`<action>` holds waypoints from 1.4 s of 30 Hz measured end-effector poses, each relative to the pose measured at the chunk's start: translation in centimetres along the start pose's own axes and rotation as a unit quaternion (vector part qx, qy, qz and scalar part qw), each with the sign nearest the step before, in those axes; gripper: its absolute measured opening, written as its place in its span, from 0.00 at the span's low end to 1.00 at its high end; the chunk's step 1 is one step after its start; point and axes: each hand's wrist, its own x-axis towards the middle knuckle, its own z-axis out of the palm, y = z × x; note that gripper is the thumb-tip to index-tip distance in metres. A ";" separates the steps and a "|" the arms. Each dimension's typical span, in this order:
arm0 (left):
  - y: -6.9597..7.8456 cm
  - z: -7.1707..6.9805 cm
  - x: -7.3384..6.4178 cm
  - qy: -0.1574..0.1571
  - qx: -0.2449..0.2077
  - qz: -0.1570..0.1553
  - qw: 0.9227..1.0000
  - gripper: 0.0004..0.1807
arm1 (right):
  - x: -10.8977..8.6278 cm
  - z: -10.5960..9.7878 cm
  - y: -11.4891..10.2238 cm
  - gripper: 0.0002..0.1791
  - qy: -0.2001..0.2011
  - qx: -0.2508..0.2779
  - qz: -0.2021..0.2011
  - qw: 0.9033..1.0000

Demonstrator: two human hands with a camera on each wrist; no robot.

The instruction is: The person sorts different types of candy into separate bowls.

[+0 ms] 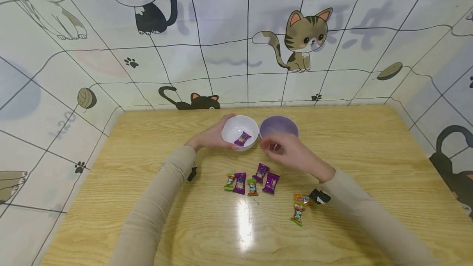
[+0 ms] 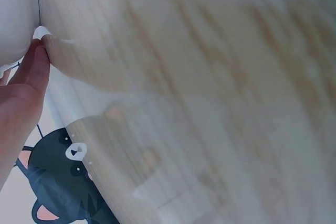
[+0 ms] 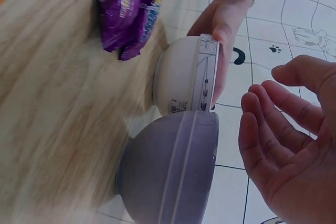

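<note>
A white bowl (image 1: 240, 131) with one purple candy (image 1: 242, 138) inside stands next to a purple bowl (image 1: 278, 127) at the table's far middle. My left hand (image 1: 210, 136) holds the white bowl's (image 3: 181, 74) left side, thumb on the rim; the hand (image 3: 223, 22) shows behind it in the right wrist view. My right hand (image 1: 282, 150) hovers in front of the purple bowl (image 3: 170, 171), fingers loosely curled and empty (image 3: 286, 145). Purple candies (image 1: 271, 182) and green-orange candies (image 1: 253, 187) lie on the wood in front of the bowls.
Two more orange-green candies (image 1: 298, 213) lie near my right forearm. The wooden table (image 1: 369, 167) is boxed in by cat-patterned panels (image 1: 306, 40) at the back and sides. A small black object (image 1: 192, 173) sits by my left sleeve.
</note>
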 end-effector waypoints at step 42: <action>-0.5 -0.3 0.1 -0.008 -0.020 0.012 1.000 0.62 | -3.6 2.0 1.5 0.10 -0.155 -0.041 0.002 0.987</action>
